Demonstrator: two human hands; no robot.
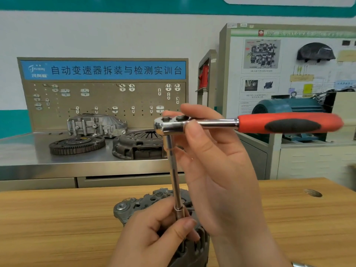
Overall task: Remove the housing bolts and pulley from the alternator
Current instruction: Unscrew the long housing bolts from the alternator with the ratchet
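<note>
Sitting on the wooden worktop (57,218) at the bottom middle of my view, the alternator (134,206) has its grey end housing turned up. Most of its near side is hidden under my left hand. The worktop's far edge runs just behind it. Bare wood spreads wide to its left and to its right, where a round grommet hole (313,193) lies well apart, near that far edge.

A socket (180,214) stands at the top of the housing, though I cannot see what it is seated on. A slim extension bar (173,170) rises from it, nearly upright, to the ratchet (289,123). The ratchet's red and black handle sticks out level to the right, high over the wood with open air above and below it.

My left hand (154,239) is curled, thumb and fingers wrapped round the socket at the bar's foot. My right hand (213,170) pinches the ratchet's chrome head, thumb in front and a fingertip over the top. Its other fingers are loosely bent beside the bar, and the palm faces left.

Farther back, a steel worktop (28,157) carries a toothed flywheel (77,144), a clutch cover (138,143) and a cast housing (96,125), all in front of a pegboard (104,97).
</note>
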